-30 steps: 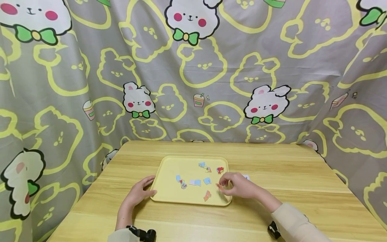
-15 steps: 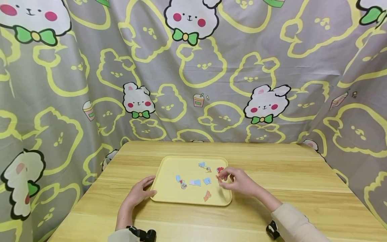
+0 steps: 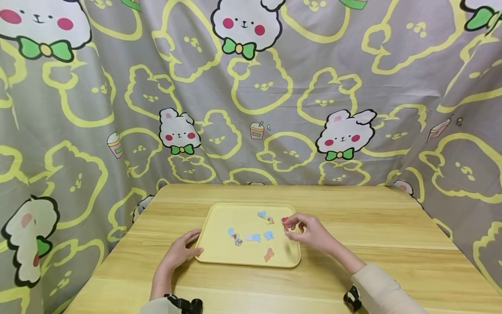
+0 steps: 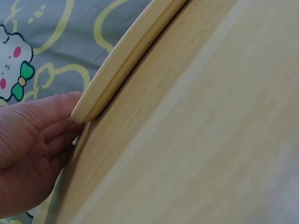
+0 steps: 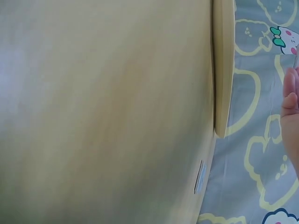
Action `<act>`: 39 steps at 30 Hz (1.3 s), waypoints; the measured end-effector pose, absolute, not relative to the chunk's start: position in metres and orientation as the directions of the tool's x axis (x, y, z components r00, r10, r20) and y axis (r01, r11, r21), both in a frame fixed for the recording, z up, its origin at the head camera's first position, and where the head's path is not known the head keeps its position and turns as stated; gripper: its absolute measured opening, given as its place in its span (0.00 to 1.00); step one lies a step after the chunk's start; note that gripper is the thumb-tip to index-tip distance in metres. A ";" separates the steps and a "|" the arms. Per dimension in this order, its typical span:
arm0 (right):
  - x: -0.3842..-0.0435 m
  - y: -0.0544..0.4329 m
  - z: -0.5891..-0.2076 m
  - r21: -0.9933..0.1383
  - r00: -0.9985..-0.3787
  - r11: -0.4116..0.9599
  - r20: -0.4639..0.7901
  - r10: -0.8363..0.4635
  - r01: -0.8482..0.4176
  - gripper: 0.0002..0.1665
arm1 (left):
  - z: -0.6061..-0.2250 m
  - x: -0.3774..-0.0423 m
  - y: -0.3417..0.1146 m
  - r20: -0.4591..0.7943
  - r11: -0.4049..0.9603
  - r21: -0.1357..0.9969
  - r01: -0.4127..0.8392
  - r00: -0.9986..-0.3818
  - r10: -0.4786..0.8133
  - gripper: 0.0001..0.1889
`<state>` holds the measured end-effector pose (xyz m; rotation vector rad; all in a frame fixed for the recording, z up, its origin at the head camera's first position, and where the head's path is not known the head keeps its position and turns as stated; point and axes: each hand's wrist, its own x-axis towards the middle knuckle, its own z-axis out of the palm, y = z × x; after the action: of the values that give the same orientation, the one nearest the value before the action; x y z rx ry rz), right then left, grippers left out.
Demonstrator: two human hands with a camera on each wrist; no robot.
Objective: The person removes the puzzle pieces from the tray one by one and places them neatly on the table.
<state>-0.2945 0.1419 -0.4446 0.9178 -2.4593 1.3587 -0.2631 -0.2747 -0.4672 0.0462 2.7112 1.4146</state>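
Observation:
My left hand [image 3: 180,249] grips the left edge of a yellow tray [image 3: 223,257]; in the left wrist view its thumb lies at the rim [image 4: 110,70] with the other fingers curled lower. Over the tray's right side, my right hand [image 3: 310,232] pinches a small orange jigsaw piece [image 3: 286,227] between thumb and fingertips. That piece overlaps a red jigsaw piece [image 3: 284,220], partly hidden by the fingers. In the right wrist view only part of the right hand [image 5: 290,107] shows, and the held piece is out of sight.
Several flat jigsaw pieces lie in the tray: a blue one [image 3: 268,235], a lilac-and-blue pair [image 3: 252,237], an orange one [image 3: 268,254], a joined cluster [image 3: 237,240] and another [image 3: 262,214]. A pale piece [image 5: 200,177] lies on the wooden table beyond the tray. A patterned curtain [image 3: 251,87] hangs behind.
My right hand has moved slightly away from me with the orange jigsaw piece, up to the red one. My left hand stays at the tray's edge.

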 end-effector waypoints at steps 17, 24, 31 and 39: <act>-0.296 0.149 -0.446 -0.698 -0.796 0.398 0.442 -0.414 -0.595 0.09 | -0.467 -0.264 -0.273 -0.053 0.577 0.817 -0.006 -0.996 0.065 0.35; -0.296 0.156 -0.448 -0.708 -0.815 0.418 0.419 -0.401 -0.569 0.09 | -0.466 -0.263 -0.274 -0.057 0.574 0.819 -0.008 -0.996 0.067 0.35; -0.296 0.164 -0.448 -0.717 -0.838 0.445 0.393 -0.378 -0.537 0.09 | -0.466 -0.262 -0.274 -0.058 0.577 0.817 -0.011 -0.996 0.064 0.35; -0.298 0.175 -0.448 -0.720 -0.846 0.455 0.378 -0.375 -0.524 0.11 | -0.465 -0.262 -0.274 -0.065 0.581 0.814 -0.017 -0.996 0.062 0.36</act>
<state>-0.2975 0.1754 -0.4485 0.7902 -2.5355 1.3432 -0.2618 -0.2738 -0.4653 0.0391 2.7157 1.4001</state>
